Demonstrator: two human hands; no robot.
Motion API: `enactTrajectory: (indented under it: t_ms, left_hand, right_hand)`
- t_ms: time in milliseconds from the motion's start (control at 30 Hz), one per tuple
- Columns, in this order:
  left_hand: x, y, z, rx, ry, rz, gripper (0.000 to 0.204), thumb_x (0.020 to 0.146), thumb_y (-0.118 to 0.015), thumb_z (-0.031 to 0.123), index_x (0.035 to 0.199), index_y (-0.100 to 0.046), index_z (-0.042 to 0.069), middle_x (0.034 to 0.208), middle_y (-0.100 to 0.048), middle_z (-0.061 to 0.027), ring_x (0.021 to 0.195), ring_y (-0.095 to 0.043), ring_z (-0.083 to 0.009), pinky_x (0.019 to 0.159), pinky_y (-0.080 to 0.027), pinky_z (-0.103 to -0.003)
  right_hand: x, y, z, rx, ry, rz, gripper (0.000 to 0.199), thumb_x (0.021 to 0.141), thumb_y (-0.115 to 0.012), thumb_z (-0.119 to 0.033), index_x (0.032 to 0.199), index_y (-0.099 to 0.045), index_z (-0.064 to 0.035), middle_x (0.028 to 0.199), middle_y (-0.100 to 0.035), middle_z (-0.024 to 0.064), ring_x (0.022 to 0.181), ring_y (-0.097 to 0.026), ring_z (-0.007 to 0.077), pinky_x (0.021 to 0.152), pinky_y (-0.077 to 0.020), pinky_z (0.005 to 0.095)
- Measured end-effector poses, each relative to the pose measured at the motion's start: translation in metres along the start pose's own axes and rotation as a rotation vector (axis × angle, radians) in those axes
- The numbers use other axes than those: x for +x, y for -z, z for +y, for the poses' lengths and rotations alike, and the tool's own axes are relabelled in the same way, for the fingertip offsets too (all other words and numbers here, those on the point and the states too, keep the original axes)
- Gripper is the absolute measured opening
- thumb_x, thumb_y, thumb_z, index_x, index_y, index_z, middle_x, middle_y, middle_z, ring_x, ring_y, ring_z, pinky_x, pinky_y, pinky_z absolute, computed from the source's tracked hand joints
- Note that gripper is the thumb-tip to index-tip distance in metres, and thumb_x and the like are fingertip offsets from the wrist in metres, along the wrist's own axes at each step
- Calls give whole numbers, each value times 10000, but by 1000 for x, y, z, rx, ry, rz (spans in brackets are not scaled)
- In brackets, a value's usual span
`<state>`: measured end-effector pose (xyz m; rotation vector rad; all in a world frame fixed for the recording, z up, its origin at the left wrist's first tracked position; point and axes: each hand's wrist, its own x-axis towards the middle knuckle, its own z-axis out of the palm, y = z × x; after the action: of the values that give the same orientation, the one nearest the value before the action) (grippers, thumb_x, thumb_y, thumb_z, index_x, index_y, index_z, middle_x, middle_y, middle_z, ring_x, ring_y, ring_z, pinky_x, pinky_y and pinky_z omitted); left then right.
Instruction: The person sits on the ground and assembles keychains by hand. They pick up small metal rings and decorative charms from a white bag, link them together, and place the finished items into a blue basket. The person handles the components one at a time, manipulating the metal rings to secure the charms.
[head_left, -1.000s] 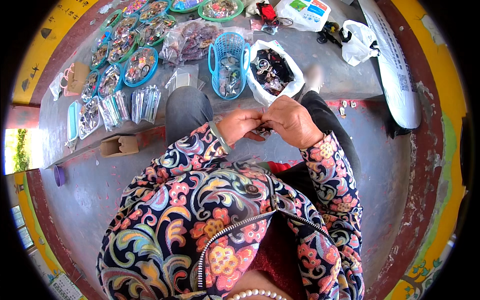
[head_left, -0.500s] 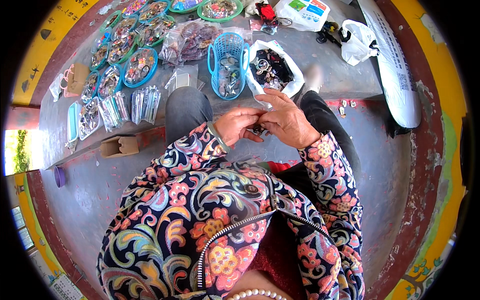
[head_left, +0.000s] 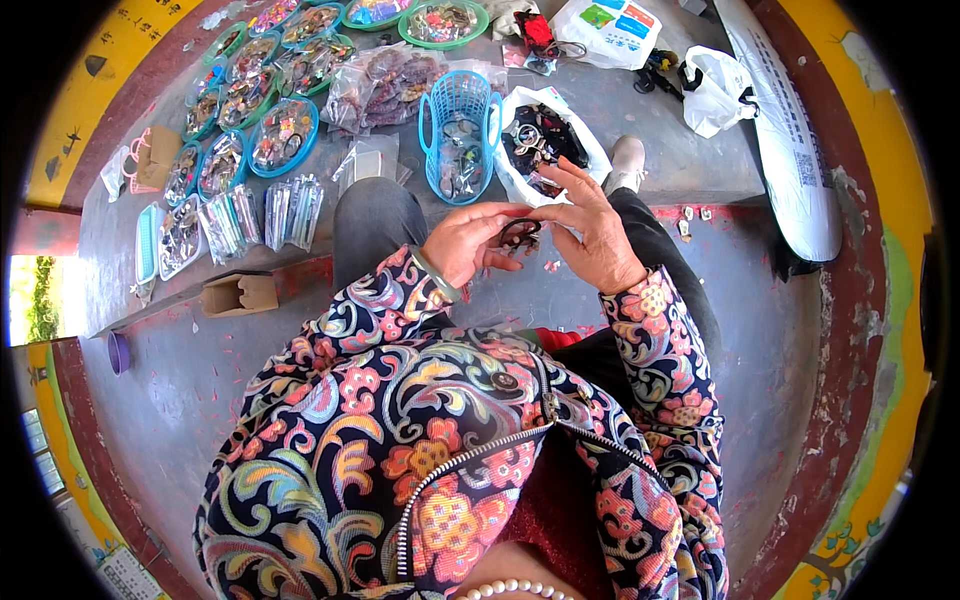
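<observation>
Small dark looped piece, like a thin black band or ring [head_left: 520,234], pinched between both hands above the lap, in front of the knees. Left hand [head_left: 470,243] curled, grip closed on the left side of the dark loop with thumb and forefinger tips together on it. Right hand [head_left: 598,235] meeting it from the right, thumb and first finger clamped on the loop's right edge, remaining fingers [head_left: 572,180] fanned upward and apart. Loop thus bridging the two grips, hanging slightly below the fingertips, clear of the grey concrete surface [head_left: 640,120] beyond. Just far of the hands, an open white plastic bag of dark trinkets [head_left: 552,140], and to its left a light-blue plastic basket with handles [head_left: 460,145]. Farther left, rows of round blue and green trays filled with small items [head_left: 285,135], and clear packets laid flat [head_left: 290,210]. Small brown cardboard box [head_left: 238,293] near left, on the lower step.
</observation>
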<state>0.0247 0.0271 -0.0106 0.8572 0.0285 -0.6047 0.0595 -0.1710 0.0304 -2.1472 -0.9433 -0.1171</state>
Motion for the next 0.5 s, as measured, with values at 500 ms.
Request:
enactTrajectory:
  t_ms: [500]
  left_hand:
    - [0,-8,-7,120,43,3,349,910,-373,189,1196,-452,6,1066,-532,-104,907,-539,-170,683,-525,-302]
  right_hand:
    - [-4,-2,-4,23,28,-234,361,547,-544,29,880,-659,-49,1281,-401,161,1260,-269,353,985,-313,414]
